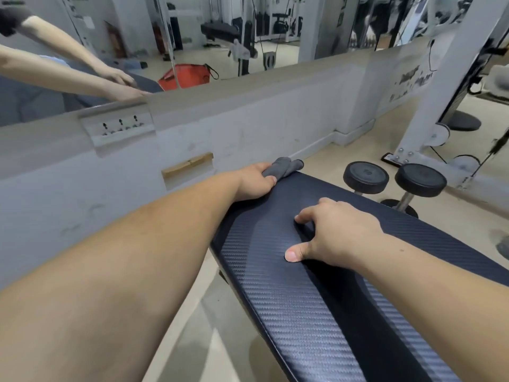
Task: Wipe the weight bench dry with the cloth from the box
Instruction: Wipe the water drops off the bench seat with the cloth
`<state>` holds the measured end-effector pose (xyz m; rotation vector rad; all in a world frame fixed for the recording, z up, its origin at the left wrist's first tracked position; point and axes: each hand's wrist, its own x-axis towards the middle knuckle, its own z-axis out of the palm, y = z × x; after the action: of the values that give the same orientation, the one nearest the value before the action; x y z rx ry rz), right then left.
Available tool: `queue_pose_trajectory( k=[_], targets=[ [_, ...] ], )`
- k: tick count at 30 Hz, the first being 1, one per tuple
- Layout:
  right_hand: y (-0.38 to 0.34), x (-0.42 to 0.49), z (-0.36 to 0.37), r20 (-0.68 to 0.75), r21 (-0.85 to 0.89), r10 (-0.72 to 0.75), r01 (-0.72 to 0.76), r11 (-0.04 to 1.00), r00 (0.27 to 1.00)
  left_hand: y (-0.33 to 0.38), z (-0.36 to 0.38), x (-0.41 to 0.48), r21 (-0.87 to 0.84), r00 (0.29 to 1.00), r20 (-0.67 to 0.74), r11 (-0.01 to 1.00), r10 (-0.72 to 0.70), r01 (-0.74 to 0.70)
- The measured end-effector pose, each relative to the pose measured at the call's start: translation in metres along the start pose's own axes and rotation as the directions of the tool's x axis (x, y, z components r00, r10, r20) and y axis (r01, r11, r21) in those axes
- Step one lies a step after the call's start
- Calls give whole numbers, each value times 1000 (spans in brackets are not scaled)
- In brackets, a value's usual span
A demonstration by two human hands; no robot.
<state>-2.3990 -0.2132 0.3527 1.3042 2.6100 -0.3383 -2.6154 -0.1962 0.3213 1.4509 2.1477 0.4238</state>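
The weight bench [289, 312] is running lengthwise from the person's body away toward the wall, its dark textured pad filling the lower right. The right hand [341, 232] is bracing mid-pad, fingers spread and gripping nothing. The left hand [256, 181] is reaching to the far end, clenching the bunched grey cloth [283, 166] against the pad's left edge. Most of the pad's length is lying nearer than the cloth, so the wipe probably needs pulling back along that axis.
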Motion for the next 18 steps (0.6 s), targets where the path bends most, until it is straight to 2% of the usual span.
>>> queue_pose_trajectory(
  k=[3,9,12,15,16,18],
  targets=[
    [0,-2,4,-11,16,5,-5,1000,1000,-11,1,-20,-53,999,-37,998,-27,25],
    [2,-9,12,-80,70,2,4,998,997,-55,22,-84,-49,962,-249,993,-114,105],
    [1,-21,16,-187,72,-20,34,997,982,-60,36,-120,-89,924,-340,984,-176,155],
    [-5,-45,23,-323,-31,-101,96,995,941,-44,50,-158,-150,886,-373,960,-276,236],
    [-8,-54,26,-361,-23,-120,120,992,925,-36,54,-173,-169,880,-375,955,-292,244],
    [-11,-75,28,-396,115,-96,153,982,913,-20,65,-199,-189,895,-343,954,-285,232]
  ],
)
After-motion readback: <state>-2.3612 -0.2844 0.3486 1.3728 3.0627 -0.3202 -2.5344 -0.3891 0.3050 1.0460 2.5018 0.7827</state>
